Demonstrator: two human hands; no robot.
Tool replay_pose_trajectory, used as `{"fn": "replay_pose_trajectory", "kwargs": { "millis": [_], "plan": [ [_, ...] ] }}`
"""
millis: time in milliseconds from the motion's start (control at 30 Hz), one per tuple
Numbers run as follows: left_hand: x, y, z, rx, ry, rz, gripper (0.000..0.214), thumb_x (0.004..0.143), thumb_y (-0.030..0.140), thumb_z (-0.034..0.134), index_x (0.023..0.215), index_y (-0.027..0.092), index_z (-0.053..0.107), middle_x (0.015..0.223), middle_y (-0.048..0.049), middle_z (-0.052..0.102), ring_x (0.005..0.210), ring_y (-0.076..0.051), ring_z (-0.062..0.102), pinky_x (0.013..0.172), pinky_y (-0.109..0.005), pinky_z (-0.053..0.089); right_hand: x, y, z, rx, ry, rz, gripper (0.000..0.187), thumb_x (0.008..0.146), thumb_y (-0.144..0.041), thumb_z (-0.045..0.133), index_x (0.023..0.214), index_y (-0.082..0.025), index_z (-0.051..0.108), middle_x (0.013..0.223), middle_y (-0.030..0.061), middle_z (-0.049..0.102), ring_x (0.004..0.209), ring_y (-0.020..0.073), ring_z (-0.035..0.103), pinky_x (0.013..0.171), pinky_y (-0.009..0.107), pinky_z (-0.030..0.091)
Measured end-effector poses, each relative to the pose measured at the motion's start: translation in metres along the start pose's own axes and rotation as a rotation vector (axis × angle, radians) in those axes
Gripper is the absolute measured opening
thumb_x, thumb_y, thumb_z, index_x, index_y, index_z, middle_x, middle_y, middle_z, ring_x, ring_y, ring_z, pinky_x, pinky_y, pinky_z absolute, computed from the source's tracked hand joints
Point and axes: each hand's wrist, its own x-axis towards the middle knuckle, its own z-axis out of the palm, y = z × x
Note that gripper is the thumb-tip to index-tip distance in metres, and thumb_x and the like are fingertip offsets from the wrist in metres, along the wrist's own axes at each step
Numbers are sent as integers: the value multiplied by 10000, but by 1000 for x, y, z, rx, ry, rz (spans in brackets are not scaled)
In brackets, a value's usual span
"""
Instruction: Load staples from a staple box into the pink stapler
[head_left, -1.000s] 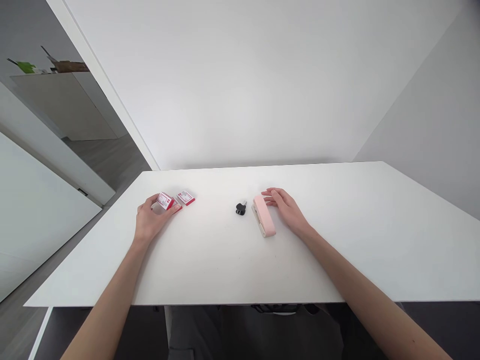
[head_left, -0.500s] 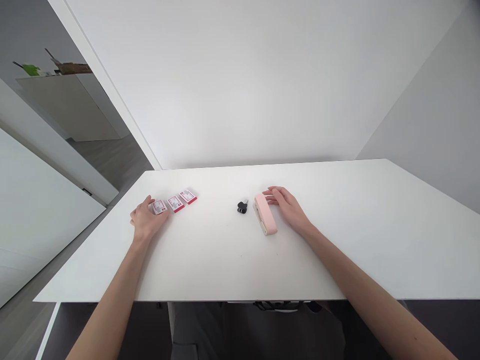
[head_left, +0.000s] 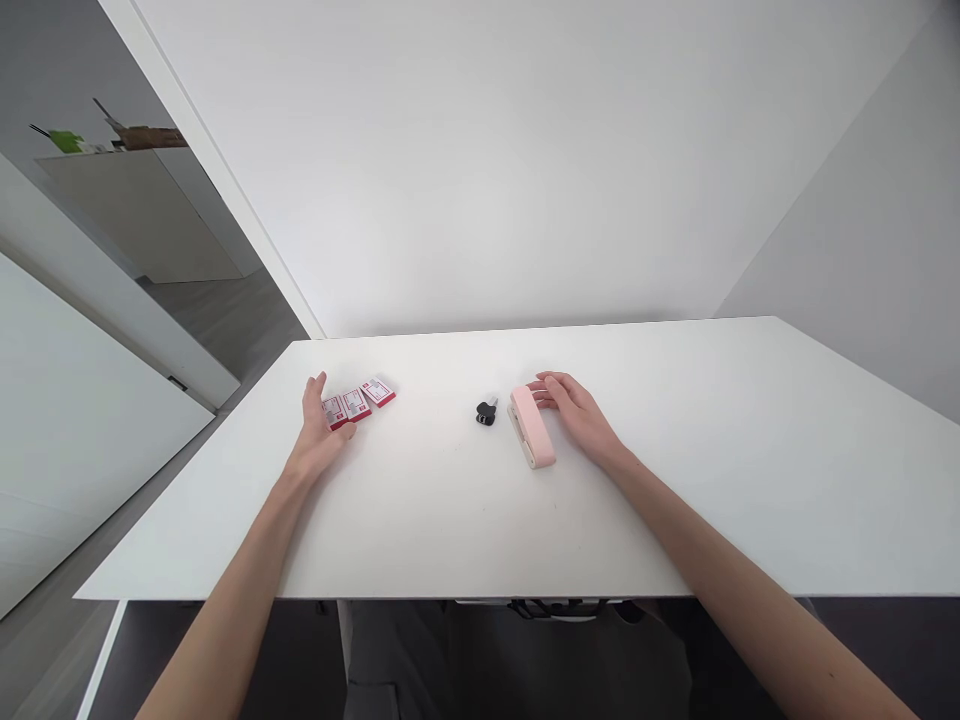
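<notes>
The left hand (head_left: 321,432) has turned on edge, fingers released, pushing three red boxes (head_left: 358,402) into a tighter row, while the right hand (head_left: 577,415) stays open-fingered against the pink stapler (head_left: 532,440)

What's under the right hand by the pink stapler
The right hand lies flat on the white table, fingertips touching the pink stapler. Whatever is beneath its palm is covered.

boxes (head_left: 357,402) left on table (head_left: 675,500), clip (head_left: 486,412) middle, stapler (head_left: 531,427) just right
</notes>
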Motion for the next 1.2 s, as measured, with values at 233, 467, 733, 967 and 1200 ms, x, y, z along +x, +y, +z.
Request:
{"fn": "replay_pose_trajectory", "kwargs": {
  "millis": [233, 467, 733, 967, 1200],
  "plan": [
    [-18, 42, 29, 133, 79, 483, 534, 888, 274, 575, 1414, 238, 495, 1619, -128, 382, 1585, -317, 226, 1272, -551, 250, 1, -1, 2, -3, -8, -3, 437, 983, -652, 516, 1189, -291, 650, 1287, 71, 720, 1123, 267, 697, 1061, 481, 506],
    [-28, 96, 98, 181, -124, 627, 420, 906, 470, 683, 1257, 257, 600, 1246, -81, 657, 1201, -290, 569, 1061, -489, 468, 4, 2, 1, -8, -15, -8, 448, 988, -650, 516, 1188, -268, 639, 1236, 71, 733, 1093, 246, 700, 1045, 455, 515],
    [-20, 113, 131, 150, -82, 546, 179, 899, 411, 707, 973, 248, 715, 1083, -57, 688, 1084, -275, 580, 970, -464, 488, 6, 2, 1, -24, -33, -22, 415, 1001, -623, 503, 1177, -270, 631, 1215, 60, 731, 1067, 227, 699, 1022, 433, 523],
    [-13, 103, 127, 42, -42, 421, 159, 918, 360, 667, 1014, 249, 730, 1094, -49, 722, 1065, -261, 608, 953, -440, 510, 7, 1, 1, -32, -34, -18, 418, 1002, -619, 500, 1176, -263, 634, 1204, 64, 731, 1056, 226, 695, 1009, 433, 529],
    [12, 71, 103, 307, 268, 368, 151, 903, 350, 665, 951, 244, 761, 1287, -82, 686, 1277, -359, 489, 1083, -543, 386, 5, 0, 0, -40, -30, -15, 412, 999, -617, 509, 1173, -266, 636, 1211, 65, 729, 1053, 224, 695, 1002, 424, 530]
  ]
}}
